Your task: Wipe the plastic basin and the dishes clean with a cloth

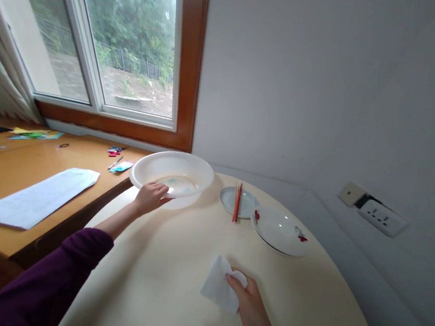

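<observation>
A translucent white plastic basin point(197, 167) stands at the back left of the round cream table point(172, 283). My left hand point(151, 198) grips its near rim, thumb outside and fingers curled over the edge. In my right hand point(248, 292), a folded white cloth or paper wipe point(220, 282) is pinched between thumb and fingers, low over the front of the table. Whether the wipe touches the tabletop I cannot tell. Beyond it lie white plates with red flower decoration point(278, 232), seemingly stacked. Several chopsticks point(238, 204) rest across a small pale plate point(251, 201).
An orange-brown desk point(75, 204) adjoins on the left, with a large white sheet point(36, 197), a blue packet point(121, 167) and small coloured items on it. Behind are a window with a wooden frame point(188, 76) and a white wall with a socket point(383, 217).
</observation>
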Motion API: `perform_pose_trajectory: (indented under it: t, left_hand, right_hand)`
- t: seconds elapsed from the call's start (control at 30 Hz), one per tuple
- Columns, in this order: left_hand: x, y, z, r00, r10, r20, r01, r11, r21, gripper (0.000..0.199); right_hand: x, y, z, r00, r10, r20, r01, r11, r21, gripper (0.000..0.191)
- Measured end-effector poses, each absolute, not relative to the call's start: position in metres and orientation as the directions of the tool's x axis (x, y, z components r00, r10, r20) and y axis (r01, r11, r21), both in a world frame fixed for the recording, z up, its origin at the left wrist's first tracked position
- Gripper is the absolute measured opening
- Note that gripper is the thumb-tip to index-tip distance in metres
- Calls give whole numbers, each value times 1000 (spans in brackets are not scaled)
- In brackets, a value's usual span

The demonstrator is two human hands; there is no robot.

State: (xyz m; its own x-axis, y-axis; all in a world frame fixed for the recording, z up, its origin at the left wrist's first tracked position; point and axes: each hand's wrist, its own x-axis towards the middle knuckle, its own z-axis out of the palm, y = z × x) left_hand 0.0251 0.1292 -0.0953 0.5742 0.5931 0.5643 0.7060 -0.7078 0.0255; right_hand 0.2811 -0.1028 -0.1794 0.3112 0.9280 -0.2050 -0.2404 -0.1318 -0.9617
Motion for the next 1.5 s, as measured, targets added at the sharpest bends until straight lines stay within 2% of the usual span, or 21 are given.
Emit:
perform_pose_trajectory:
  t: [0.17,0.37,0.47,0.53,0.63,0.73,0.77,0.83,0.9,0.93,0.97,1.03,1.17,1.37,1.5]
  left_hand:
    - [29,124,-88,566,609,556,732,-682,2,29]
    - [31,116,-85,586,619,523,761,-642,-92,43]
    - [31,113,-80,582,595,554,757,-645,-103,47]
    - [31,107,-74,557,571,603,750,-658,-69,44]
    - [38,84,-69,474,549,688,696,-713,89,32]
    - [56,46,-77,357,659,662,572,-714,403,26]
    - [65,32,-83,354,736,577,507,-670,543,27]
    - [83,7,-98,428,854,295,350,-457,817,30]
    - [100,-14,-113,535,845,-7,205,-122,971,36]
    - [107,-21,-119,593,796,-124,149,43,988,39]
    - [113,-28,-124,653,734,-186,106,154,982,40]
    - [121,-37,-131,734,643,-218,37,283,959,35]
    - [125,-44,-137,780,591,-204,-68,406,912,22]
    - [118,-29,-144,575,722,-385,-255,606,754,12]
    - [110,-12,-148,516,703,-489,-331,690,644,15]
  right_hand:
    - [281,-104,-177,319,909,-266,-246,-192,-950,41]
    - [276,-109,-156,306,915,-262,-261,-184,-948,43]
    - [275,-110,-151,326,912,-249,-247,-173,-954,44]
    - [276,-110,-151,350,907,-235,-243,-155,-958,46]
    - [280,-108,-155,378,902,-207,-241,-120,-963,49]
    - [282,-107,-157,395,902,-175,-237,-84,-968,51]
    - [281,-107,-157,392,905,-168,-239,-77,-968,51]
    - [279,-107,-156,365,917,-160,-241,-73,-968,50]
    - [276,-108,-155,327,933,-150,-231,-75,-970,49]
    - [275,-109,-154,309,940,-143,-222,-75,-972,47]
    - [274,-109,-153,295,945,-139,-212,-77,-974,47]
    - [273,-110,-152,282,948,-145,-196,-91,-976,45]
    - [272,-109,-152,272,945,-185,-204,-131,-970,45]
    - [277,-105,-156,219,973,-73,-106,-51,-993,40]
    - [284,-105,-158,273,962,-12,57,-29,-998,38]
